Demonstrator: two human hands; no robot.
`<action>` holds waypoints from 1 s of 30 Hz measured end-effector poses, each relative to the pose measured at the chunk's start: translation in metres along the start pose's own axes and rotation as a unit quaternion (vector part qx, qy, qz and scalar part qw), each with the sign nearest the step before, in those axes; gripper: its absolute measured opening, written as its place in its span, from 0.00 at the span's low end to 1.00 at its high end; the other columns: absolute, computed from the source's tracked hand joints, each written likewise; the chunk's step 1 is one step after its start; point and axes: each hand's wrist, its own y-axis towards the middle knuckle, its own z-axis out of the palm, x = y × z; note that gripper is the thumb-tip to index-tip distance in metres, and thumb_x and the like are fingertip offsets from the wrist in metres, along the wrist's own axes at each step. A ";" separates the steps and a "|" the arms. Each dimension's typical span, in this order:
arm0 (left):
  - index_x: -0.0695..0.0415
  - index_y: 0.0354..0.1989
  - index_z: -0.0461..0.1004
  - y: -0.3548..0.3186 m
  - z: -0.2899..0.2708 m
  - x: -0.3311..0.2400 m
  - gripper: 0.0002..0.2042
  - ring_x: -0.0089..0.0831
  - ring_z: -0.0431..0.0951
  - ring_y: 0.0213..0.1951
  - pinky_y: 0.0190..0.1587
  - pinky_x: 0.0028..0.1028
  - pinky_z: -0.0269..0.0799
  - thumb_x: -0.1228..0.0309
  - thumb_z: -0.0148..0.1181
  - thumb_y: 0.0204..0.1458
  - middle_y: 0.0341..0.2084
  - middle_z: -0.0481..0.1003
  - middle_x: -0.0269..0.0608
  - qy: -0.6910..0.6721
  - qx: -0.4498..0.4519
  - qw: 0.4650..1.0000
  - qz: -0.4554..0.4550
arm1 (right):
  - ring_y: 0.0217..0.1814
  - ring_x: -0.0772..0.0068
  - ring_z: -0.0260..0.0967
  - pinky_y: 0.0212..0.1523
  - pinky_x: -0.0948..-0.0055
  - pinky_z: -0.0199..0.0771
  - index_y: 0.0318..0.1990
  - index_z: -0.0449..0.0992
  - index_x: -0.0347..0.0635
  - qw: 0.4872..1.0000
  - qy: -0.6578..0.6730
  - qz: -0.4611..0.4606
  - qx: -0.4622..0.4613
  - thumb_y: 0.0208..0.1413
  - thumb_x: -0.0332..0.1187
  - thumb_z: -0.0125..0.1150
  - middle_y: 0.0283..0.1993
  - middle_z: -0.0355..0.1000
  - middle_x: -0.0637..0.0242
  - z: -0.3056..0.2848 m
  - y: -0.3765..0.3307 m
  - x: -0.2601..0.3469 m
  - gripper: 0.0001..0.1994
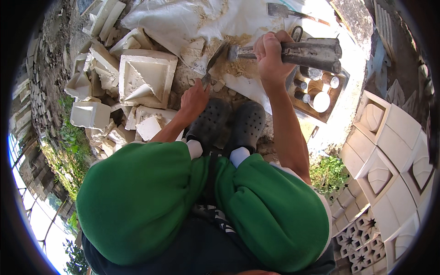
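My left hand (pixel 193 98) is closed around the handle of a small trowel (pixel 216 56), its dark blade slanting up over the sandy ground sheet. My right hand (pixel 271 48) grips a long, heavy grey metal tool (pixel 311 54), wide at the right and narrower toward the left. I cannot make out its exact kind. The tool's left end is close above a patch of sand (pixel 243 68), near the trowel blade. To the right, below the metal tool, sits a shallow wooden frame (pixel 326 117) with several upright cylinders (pixel 320 101) in it.
Broken cream blocks (pixel 98 68) and a square block with a recessed face (pixel 147 78) pile up at the left. A white sheet (pixel 169 18) spreads ahead, with a flat-bladed tool (pixel 277 10) on it. Patterned blocks (pixel 385 151) line the right. My dark clogs (pixel 247 123) stand between.
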 end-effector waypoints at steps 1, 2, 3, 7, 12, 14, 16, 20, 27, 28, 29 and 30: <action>0.63 0.38 0.59 -0.002 0.001 0.001 0.17 0.65 0.74 0.34 0.38 0.55 0.66 0.57 0.46 0.59 0.25 0.74 0.65 -0.005 -0.005 1.000 0.004 | 0.14 0.81 0.47 0.15 0.78 0.50 0.18 0.53 0.45 1.000 0.000 0.004 -0.001 0.53 0.21 0.44 0.12 0.51 0.73 0.002 0.001 0.021 0.14; 0.63 0.38 0.59 -0.004 0.002 0.004 0.17 0.65 0.74 0.33 0.38 0.55 0.66 0.57 0.46 0.59 0.25 0.74 0.65 -0.011 -0.013 1.000 0.001 | 0.14 0.81 0.47 0.15 0.77 0.50 0.18 0.53 0.45 0.999 0.049 -0.004 -0.002 0.53 0.21 0.44 0.12 0.51 0.73 0.005 0.001 0.045 0.14; 0.63 0.38 0.59 -0.006 0.002 0.005 0.17 0.65 0.74 0.33 0.38 0.55 0.66 0.57 0.46 0.59 0.25 0.74 0.65 -0.011 -0.013 1.000 -0.004 | 0.14 0.81 0.47 0.15 0.77 0.50 0.18 0.53 0.45 0.995 0.097 -0.013 -0.007 0.53 0.21 0.45 0.12 0.51 0.73 0.007 0.000 0.058 0.14; 0.63 0.38 0.59 -0.002 0.000 0.002 0.17 0.65 0.74 0.33 0.38 0.56 0.66 0.57 0.46 0.59 0.25 0.74 0.65 -0.006 -0.013 1.000 0.004 | 0.18 0.86 0.51 0.18 0.83 0.53 0.21 0.58 0.42 0.989 0.145 -0.036 -0.008 0.55 0.21 0.49 0.17 0.59 0.74 -0.002 -0.013 0.021 0.12; 0.63 0.38 0.59 -0.003 0.005 0.001 0.18 0.65 0.74 0.33 0.38 0.56 0.67 0.57 0.46 0.59 0.25 0.74 0.65 -0.007 0.012 1.000 -0.014 | 0.17 0.85 0.51 0.17 0.81 0.52 0.21 0.58 0.43 0.996 0.064 0.019 0.061 0.56 0.22 0.47 0.17 0.60 0.72 -0.008 -0.010 -0.013 0.12; 0.63 0.38 0.59 -0.001 0.000 0.002 0.18 0.64 0.74 0.33 0.38 0.55 0.67 0.57 0.46 0.59 0.25 0.74 0.66 -0.005 0.002 1.000 -0.003 | 0.15 0.84 0.47 0.17 0.79 0.50 0.19 0.55 0.44 0.997 0.066 0.021 0.042 0.53 0.20 0.45 0.14 0.54 0.73 0.000 -0.001 0.026 0.13; 0.63 0.38 0.60 -0.003 0.000 0.006 0.18 0.64 0.74 0.33 0.39 0.55 0.67 0.57 0.46 0.59 0.26 0.74 0.65 -0.011 0.001 1.000 -0.004 | 0.13 0.82 0.42 0.16 0.77 0.48 0.18 0.52 0.46 0.997 0.069 0.029 0.025 0.50 0.19 0.44 0.12 0.49 0.74 -0.004 -0.006 0.049 0.14; 0.63 0.38 0.60 -0.002 0.000 0.004 0.18 0.64 0.74 0.33 0.38 0.54 0.68 0.56 0.46 0.58 0.26 0.74 0.65 -0.003 0.007 1.000 -0.007 | 0.21 0.87 0.51 0.19 0.83 0.50 0.21 0.58 0.42 0.990 0.128 -0.038 0.037 0.52 0.19 0.50 0.17 0.58 0.74 -0.011 -0.011 0.039 0.12; 0.63 0.38 0.60 -0.001 0.002 0.003 0.18 0.64 0.74 0.33 0.37 0.55 0.68 0.56 0.46 0.59 0.25 0.74 0.65 -0.001 -0.004 1.000 0.012 | 0.20 0.88 0.49 0.19 0.83 0.50 0.18 0.58 0.43 0.996 0.064 0.051 0.040 0.52 0.18 0.49 0.17 0.55 0.77 -0.009 -0.003 -0.001 0.14; 0.63 0.38 0.60 0.001 0.003 0.003 0.18 0.64 0.74 0.33 0.37 0.55 0.68 0.56 0.46 0.58 0.25 0.74 0.65 -0.002 -0.001 1.000 0.014 | 0.19 0.88 0.48 0.19 0.82 0.49 0.18 0.58 0.43 0.996 0.079 0.036 0.038 0.52 0.18 0.49 0.17 0.55 0.77 -0.009 -0.001 0.016 0.14; 0.63 0.38 0.60 0.000 0.002 0.006 0.18 0.64 0.74 0.33 0.37 0.55 0.68 0.56 0.46 0.58 0.25 0.74 0.65 -0.004 -0.003 1.000 0.005 | 0.19 0.89 0.47 0.19 0.82 0.49 0.18 0.58 0.43 0.994 0.101 0.026 0.042 0.52 0.18 0.49 0.17 0.55 0.78 -0.009 0.000 0.028 0.14; 0.63 0.38 0.60 -0.003 0.001 0.010 0.18 0.64 0.74 0.33 0.37 0.55 0.68 0.56 0.46 0.58 0.25 0.74 0.65 -0.003 -0.005 1.000 -0.004 | 0.19 0.89 0.47 0.19 0.82 0.49 0.18 0.58 0.43 0.993 0.107 0.032 0.047 0.52 0.18 0.49 0.17 0.55 0.78 -0.008 -0.002 0.038 0.14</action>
